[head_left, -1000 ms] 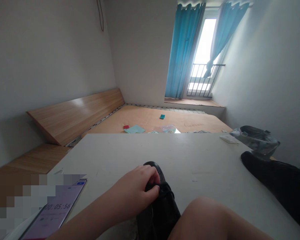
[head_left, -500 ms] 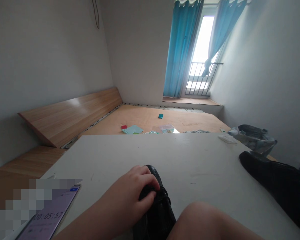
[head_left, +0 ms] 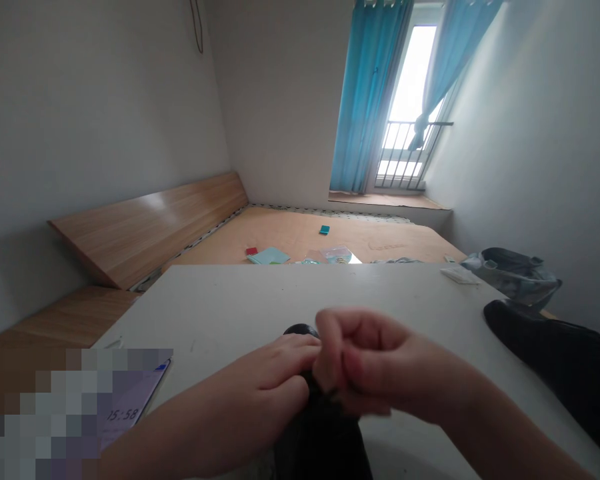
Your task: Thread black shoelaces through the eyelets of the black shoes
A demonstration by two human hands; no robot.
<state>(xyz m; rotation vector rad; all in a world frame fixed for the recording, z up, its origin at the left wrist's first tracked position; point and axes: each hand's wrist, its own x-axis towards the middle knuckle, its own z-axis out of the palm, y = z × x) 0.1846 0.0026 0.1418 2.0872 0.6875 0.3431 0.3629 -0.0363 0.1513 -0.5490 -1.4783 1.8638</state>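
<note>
Black leather shoe (head_left: 320, 450) at the near edge of the desk (head_left: 230, 300), toe toward the far edge, mostly covered by both hands, with only the toe tip and the dark lower part in sight. Left hand (head_left: 250, 393) across the top of the shoe from the left, fingers curved down and clamped on the upper. Right hand (head_left: 375, 367) in from the right, fingers and thumb bunched tightly together against the lacing, just beside the left fingertips; whether a lace sits pinched between them, impossible to tell from this view. Along the right edge of the desk, well apart from both hands, a second black shoe (head_left: 540, 353). Near the far right corner, a white paper packet (head_left: 459, 275) on the desk, and just past that corner a gray plastic bag (head_left: 513, 273). At the near left corner, a phone (head_left: 130, 407) with a lit screen showing 15:58, partly under a blurred patch. Beyond the far edge, a wooden bed base (head_left: 305, 240) holding a teal card (head_left: 325, 229), a red card (head_left: 251, 251), a pale blue booklet (head_left: 270, 256) and a clear plastic bag (head_left: 336, 255). Along the left wall, a wooden headboard (head_left: 150, 227). In the far wall, a bright window (head_left: 413, 73) with a black railing (head_left: 405, 157) and blue curtains (head_left: 367, 100).
</note>
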